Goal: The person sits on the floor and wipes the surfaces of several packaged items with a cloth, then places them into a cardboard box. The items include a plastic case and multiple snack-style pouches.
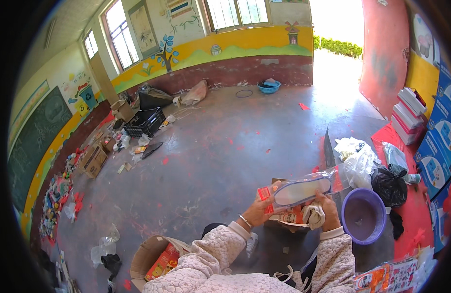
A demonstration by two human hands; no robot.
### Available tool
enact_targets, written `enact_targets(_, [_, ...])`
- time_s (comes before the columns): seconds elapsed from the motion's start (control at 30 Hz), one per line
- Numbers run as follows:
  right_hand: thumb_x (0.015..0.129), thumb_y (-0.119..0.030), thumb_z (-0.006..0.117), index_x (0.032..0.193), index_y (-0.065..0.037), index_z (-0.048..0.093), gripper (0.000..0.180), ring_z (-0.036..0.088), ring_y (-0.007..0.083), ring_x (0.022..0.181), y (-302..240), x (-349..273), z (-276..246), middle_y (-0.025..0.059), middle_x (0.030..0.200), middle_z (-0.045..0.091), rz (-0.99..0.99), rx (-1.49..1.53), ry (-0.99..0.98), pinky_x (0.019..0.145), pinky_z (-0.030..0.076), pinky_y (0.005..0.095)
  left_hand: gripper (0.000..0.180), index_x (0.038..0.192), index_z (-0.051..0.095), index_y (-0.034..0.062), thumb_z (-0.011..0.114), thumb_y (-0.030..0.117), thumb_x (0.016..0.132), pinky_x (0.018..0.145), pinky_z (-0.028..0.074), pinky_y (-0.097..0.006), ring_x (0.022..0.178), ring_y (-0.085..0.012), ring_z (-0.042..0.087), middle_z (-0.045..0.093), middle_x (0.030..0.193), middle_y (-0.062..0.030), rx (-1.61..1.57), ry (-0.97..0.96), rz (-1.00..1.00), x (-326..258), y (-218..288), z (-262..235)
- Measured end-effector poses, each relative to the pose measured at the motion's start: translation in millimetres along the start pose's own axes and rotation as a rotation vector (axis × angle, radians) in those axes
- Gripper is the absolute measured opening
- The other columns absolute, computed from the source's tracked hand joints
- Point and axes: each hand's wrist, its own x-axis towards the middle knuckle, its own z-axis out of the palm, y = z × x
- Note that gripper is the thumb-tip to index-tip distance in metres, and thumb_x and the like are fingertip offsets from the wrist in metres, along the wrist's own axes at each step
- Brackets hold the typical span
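A pale insole with a blue edge (302,192) lies inside a clear plastic sleeve with red printed ends, stretched level in front of me. My left hand (257,210) grips the sleeve's left end by the red part. Its right side is pinched by my right hand (329,211), which also has a bunched off-white cloth (313,216) against its fingers; whether it grips the cloth too is hard to make out. Just below and behind the sleeve stands an open cardboard box (290,226), partly hidden, with orange-and-white packaging inside.
A purple basin (364,216) stands right of my right hand, beside white plastic bags (358,163) and a black bag (389,185). Another open carton (142,256) with red-orange packs is by my left forearm. Litter, a black crate (144,122) and cartons line the left wall.
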Motion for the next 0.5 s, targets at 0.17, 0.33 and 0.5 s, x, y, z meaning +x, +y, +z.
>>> enact_targets(0.17, [0.091, -0.024, 0.047, 0.089, -0.002, 0.055, 0.023, 0.059, 0.0199, 0.058, 0, 18, -38, 0.0086, 0.071, 0.060, -0.111, 0.231, 0.033, 0.053, 0.049, 0.0313, 0.030, 0.114, 0.050, 0.0018, 0.043, 0.023, 0.094, 0.078, 0.051, -0.034, 0.097, -0.0205, 0.058, 0.057, 0.112, -0.0110, 0.315, 0.144, 0.103, 15, 3, -18])
enact_targets(0.33, [0.091, -0.024, 0.050, 0.090, -0.004, 0.053, 0.020, 0.058, 0.0196, 0.057, -16, 18, -29, 0.0080, 0.068, 0.058, -0.135, 0.394, 0.282, 0.054, 0.051, 0.0325, 0.022, 0.108, 0.052, 0.0006, 0.046, 0.013, 0.091, 0.072, 0.052, -0.023, 0.086, -0.0167, 0.061, 0.061, 0.101, -0.0108, 0.110, 0.463, 0.060, 24, -3, -52])
enact_targets(0.5, [0.091, -0.028, 0.050, 0.098, -0.005, 0.054, 0.024, 0.060, 0.0198, 0.061, -4, 18, -20, 0.0109, 0.078, 0.061, -0.142, 0.365, 0.289, 0.054, 0.052, 0.0324, 0.035, 0.120, 0.048, 0.0063, 0.056, 0.016, 0.088, 0.085, 0.047, -0.029, 0.100, -0.0169, 0.054, 0.053, 0.117, -0.0081, 0.115, 0.271, -0.183, 26, -34, -18])
